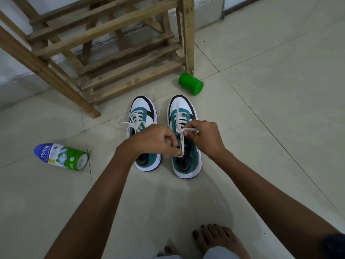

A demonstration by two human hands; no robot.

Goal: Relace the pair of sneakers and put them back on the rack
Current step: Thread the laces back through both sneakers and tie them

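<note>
A bare foot [214, 238] is seen nearest on the tiled floor [270, 128], below both forearms. Beyond it, the left hand [155, 139] is curled with its grip pinched on one end of the white lace [181, 144] of the right sneaker [183, 135], the lace end held over the shoe's opening. Just right of it, the right hand [205, 137] is closed with its grip clamped on a loop of the same lace near the top eyelets. The left sneaker [144, 116], already laced, is partly covered by the left hand; both shoes stand side by side, toes pointing away. A lying Nycil powder bottle [61, 157] is seen well left of the hands. Farther off, a green cylinder [190, 86] lies beside the wooden rack [112, 53].
</note>
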